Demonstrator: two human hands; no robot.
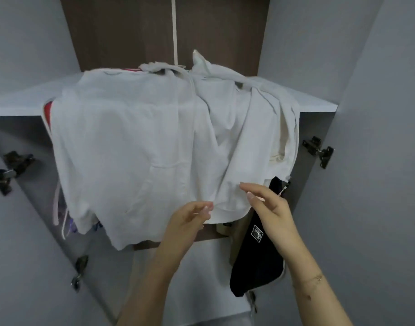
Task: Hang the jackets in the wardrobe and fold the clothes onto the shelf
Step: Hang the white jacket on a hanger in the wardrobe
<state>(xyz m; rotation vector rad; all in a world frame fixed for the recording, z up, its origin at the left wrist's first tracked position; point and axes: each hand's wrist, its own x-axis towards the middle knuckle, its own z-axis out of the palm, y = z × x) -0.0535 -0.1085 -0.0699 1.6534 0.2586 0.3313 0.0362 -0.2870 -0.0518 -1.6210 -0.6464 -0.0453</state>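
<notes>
A white hoodie [135,142] lies spread over the white shelf [18,102] of the wardrobe, and its lower half hangs over the front edge. A second white garment [246,114] lies crumpled on its right side. My left hand [190,220] is at the hoodie's hem, fingers loosely curled, fingertips just touching the cloth. My right hand [267,205] hovers beside the hem with fingers relaxed and spread, holding nothing. A black garment [255,257] with a white square logo hangs below the shelf, behind my right hand.
A red garment [47,109] peeks out under the hoodie at the left. Pale cords [58,208] dangle below it. Both grey wardrobe doors stand open, with metal hinges at the left [11,165] and the right [318,149]. The dark brown back panel [131,31] rises behind the shelf.
</notes>
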